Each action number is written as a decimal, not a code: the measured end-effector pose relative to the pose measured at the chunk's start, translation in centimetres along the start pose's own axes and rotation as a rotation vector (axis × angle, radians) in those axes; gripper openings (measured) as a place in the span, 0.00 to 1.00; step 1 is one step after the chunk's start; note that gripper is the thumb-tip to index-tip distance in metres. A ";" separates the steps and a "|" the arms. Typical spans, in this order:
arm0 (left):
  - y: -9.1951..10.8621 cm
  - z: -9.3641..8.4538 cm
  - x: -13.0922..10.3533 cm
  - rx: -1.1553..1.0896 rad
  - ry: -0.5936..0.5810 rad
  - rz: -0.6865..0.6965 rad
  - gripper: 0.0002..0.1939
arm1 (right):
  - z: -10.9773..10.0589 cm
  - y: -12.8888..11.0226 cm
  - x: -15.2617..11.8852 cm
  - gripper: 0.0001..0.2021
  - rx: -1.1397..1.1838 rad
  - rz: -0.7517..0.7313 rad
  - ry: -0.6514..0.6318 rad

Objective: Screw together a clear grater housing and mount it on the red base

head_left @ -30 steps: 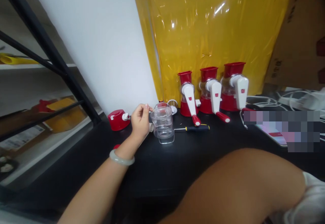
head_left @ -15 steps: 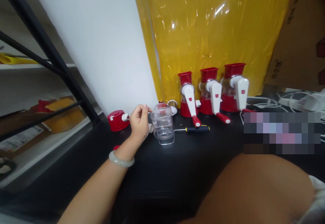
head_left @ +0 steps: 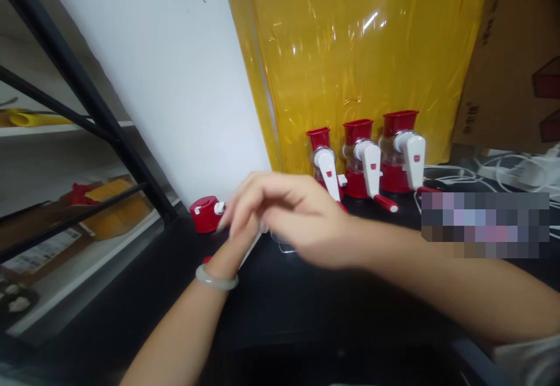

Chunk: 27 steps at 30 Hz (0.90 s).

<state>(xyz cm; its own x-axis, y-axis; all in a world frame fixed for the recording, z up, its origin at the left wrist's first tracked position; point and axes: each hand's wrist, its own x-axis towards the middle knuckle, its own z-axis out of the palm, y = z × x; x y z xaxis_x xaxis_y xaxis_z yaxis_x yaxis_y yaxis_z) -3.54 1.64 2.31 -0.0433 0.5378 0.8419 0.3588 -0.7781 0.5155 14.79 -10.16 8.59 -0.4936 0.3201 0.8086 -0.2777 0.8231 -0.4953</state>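
Observation:
My right hand [head_left: 301,217] reaches across from the right and passes in front of my left hand. Its fingers are stretched out, bent down and slightly blurred, and I see nothing in them. My left hand [head_left: 245,231], with a pale bangle on its wrist, is mostly covered, so its fingers are hidden. Below my right hand shows a loop of the clear plastic grinder body [head_left: 286,250]; the rest is hidden. A red round base [head_left: 205,214] with a white knob lies just left of my right fingertips.
Three assembled red-and-white hand-crank rotary graters [head_left: 361,164] stand in a row at the back of the black table [head_left: 306,316]. White cables [head_left: 464,173] lie to the right. Yellow plastic sheeting [head_left: 363,53] hangs behind. A black-framed shelf [head_left: 118,135] borders the left.
My right hand has come in from the lower right and moved left over my left hand. It now covers most of the clear body and the screwdriver that were visible before.

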 end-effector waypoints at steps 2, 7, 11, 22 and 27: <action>0.1 0.0 -0.2 0.019 0.011 0.037 0.19 | -3.9 3.1 0.7 0.16 -0.265 0.011 0.129; 0.6 0.4 -0.7 0.033 -0.028 0.151 0.17 | -8.7 7.7 -5.8 0.16 -0.877 0.164 0.004; 0.4 0.6 -0.9 0.017 -0.043 0.176 0.16 | -9.5 7.4 -8.9 0.11 -1.132 0.393 -0.339; 0.2 0.8 -1.1 -0.033 -0.034 0.136 0.16 | -8.2 8.0 -9.1 0.11 -1.477 0.423 -0.610; 0.5 0.8 -1.1 -0.035 -0.032 0.113 0.18 | -7.9 9.0 -9.5 0.06 -1.529 0.338 -0.631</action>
<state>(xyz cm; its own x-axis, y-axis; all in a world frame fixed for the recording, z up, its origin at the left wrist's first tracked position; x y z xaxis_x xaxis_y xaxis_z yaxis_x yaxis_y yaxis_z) -2.54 0.93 1.52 0.0251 0.4559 0.8897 0.3269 -0.8448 0.4236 23.48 -2.10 -1.03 -0.6937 0.6517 0.3068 0.7108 0.5503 0.4381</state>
